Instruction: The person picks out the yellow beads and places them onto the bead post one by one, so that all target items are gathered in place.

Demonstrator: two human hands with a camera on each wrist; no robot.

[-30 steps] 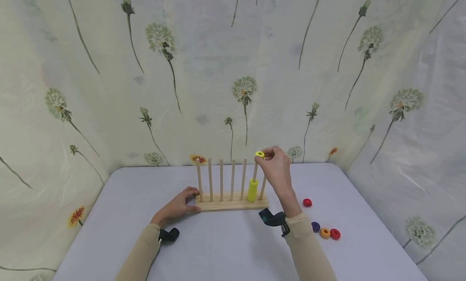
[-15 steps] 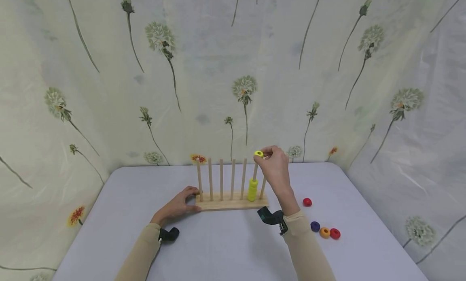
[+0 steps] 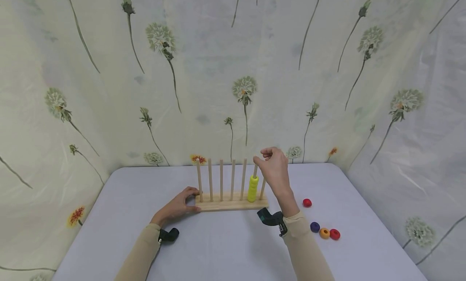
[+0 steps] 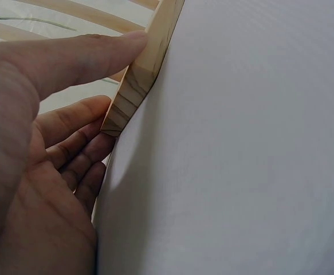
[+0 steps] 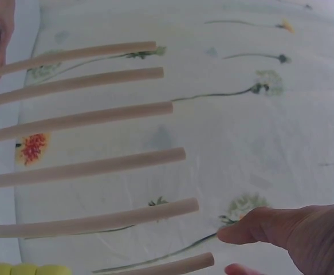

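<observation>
A wooden peg stand (image 3: 225,206) with several upright pegs sits on the table. My left hand (image 3: 177,207) grips its left end; in the left wrist view the thumb lies on one side of the wooden base (image 4: 149,60) and fingers touch the other. Yellow beads (image 3: 253,190) are stacked on the second peg from the right. Above that stack, my right hand (image 3: 277,169) is at the peg's top, thumb and fingers apart with nothing between them. The right wrist view shows the thumb near the peg tips and the yellow beads (image 5: 26,269) at the lower left.
To the right on the white table (image 3: 218,248) lie a red bead (image 3: 307,203), a purple bead (image 3: 315,227), an orange bead (image 3: 325,233) and another red bead (image 3: 335,234). A flower-patterned cloth (image 3: 204,90) hangs behind and at the sides.
The yellow bead that my right hand pinched at the peg's top has been let go and has dropped onto the stack, which is now taller. The left hand has stayed put.
</observation>
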